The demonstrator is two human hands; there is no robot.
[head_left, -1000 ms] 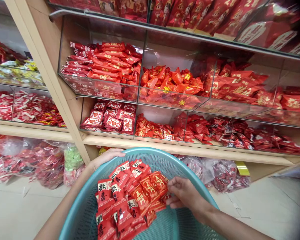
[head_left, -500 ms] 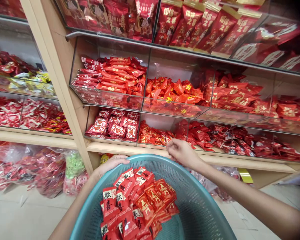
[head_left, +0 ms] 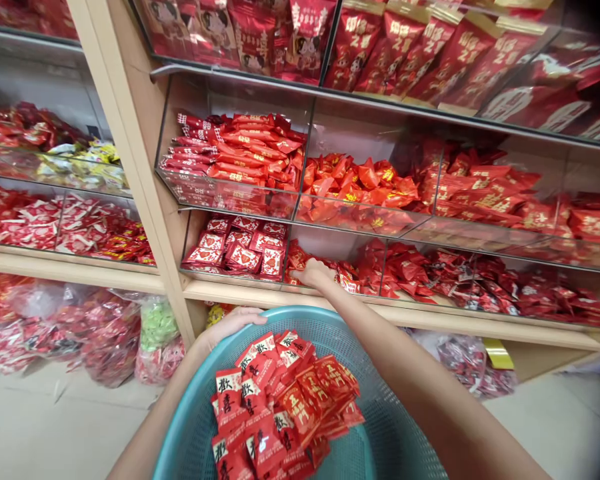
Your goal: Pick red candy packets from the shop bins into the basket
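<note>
Basket (head_left: 296, 311) is low in front of you, just below the front edge of the shelf (head_left: 260, 292), its near side cut off by the bottom of the view. Inside it, red packets (head_left: 275, 407) lie heaped toward the left, some with black characters on white, others, on the right of the heap, with gold ones. Your left hand (head_left: 236, 322) is clamped on the far left of the rim. Your right hand (head_left: 314, 273) reaches over the basket to the lowest bin (head_left: 325, 239), its fingers bent at the small sweets (head_left: 347, 275) there; you cannot tell whether they are closed on any. Left of that bin lie heart packets (head_left: 245, 257); to its right, more red sweets (head_left: 405, 270). On the tier above you have long packets (head_left: 255, 157) stacked at the left, with twisted ones (head_left: 360, 180) beside them. A wooden post (head_left: 130, 147) stands to your left. Below the shelves, filled plastic bags (head_left: 105, 340) rest on the floor (head_left: 55, 423).
</note>
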